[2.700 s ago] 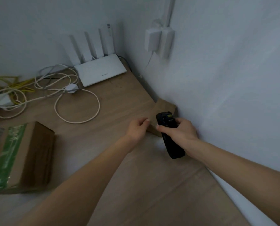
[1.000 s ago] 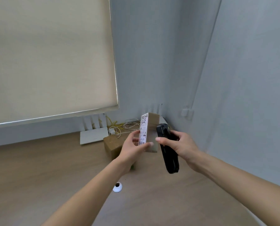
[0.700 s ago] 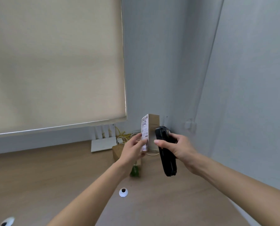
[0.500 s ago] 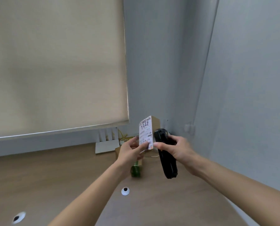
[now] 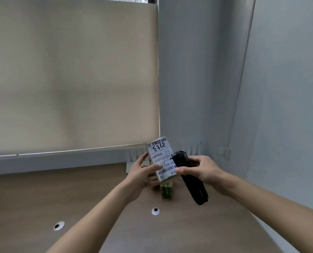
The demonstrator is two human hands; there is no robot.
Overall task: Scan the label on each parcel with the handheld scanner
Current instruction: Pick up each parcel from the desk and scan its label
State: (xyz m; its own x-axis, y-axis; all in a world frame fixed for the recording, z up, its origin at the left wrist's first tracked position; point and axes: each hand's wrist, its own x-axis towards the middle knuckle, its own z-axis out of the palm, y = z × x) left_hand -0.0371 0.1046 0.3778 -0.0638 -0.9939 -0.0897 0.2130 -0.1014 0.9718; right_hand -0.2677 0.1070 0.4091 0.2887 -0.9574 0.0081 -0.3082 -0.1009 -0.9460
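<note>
The left hand (image 5: 140, 173) grips a small parcel (image 5: 162, 159) from its left edge, thumb laid across the lower face, holding it upright in the air above the table (image 5: 42, 194). The label (image 5: 160, 154) faces the camera and reads upside down; its barcode (image 5: 167, 169) sits low on the face, just beside the thumb tip. The right hand (image 5: 200, 170) is wrapped around the scanner (image 5: 189, 177), index finger stretched along its front. The scanner stands nearly upright at the parcel's right edge, its head overlapping the label's right margin, so the window does not appear to face the barcode. Judgement: the step in hand is aiming. To do it well, the scanner should draw back from the label and tip its head toward the barcode, or the parcel should turn its face toward the scanner. The left thumb should stay off the bars. Both hands need to hold steady while the trigger is pressed. A second box with green tape (image 5: 166, 190) rests on the table below the parcel, with two cable holes (image 5: 155, 211) nearer the person and a blind (image 5: 70, 73) behind.
</note>
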